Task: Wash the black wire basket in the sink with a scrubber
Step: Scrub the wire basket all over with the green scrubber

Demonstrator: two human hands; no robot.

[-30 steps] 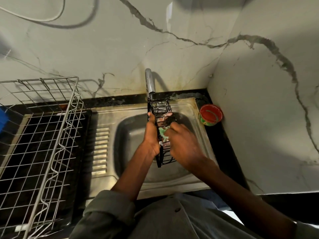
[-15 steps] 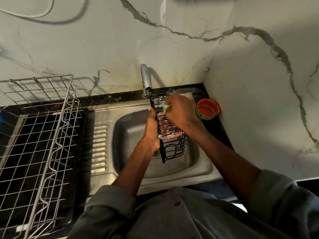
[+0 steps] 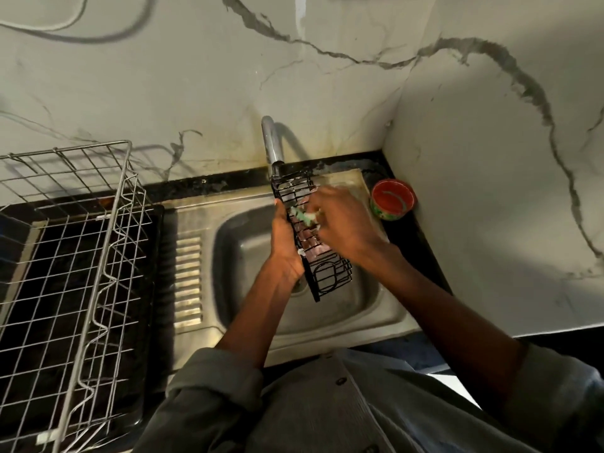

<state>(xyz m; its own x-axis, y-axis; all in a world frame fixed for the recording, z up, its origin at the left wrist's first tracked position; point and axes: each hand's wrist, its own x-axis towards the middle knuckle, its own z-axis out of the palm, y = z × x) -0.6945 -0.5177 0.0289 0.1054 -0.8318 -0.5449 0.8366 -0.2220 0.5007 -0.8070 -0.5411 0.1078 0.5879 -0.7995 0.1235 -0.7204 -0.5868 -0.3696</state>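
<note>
1. The black wire basket (image 3: 315, 243), a long narrow grid of thin rods, is held tilted above the steel sink (image 3: 376, 318), its far end just beneath the curved metal tap (image 3: 271, 142).
2. The left hand (image 3: 284, 246) grips the basket's left edge.
3. The right hand (image 3: 343, 223) pinches a pale green scrubber (image 3: 305, 216) against the rods.
4. A round red tub (image 3: 392, 203) sits on the dark counter in the corner; a silver wire rack (image 3: 81, 250) stands left.
</note>
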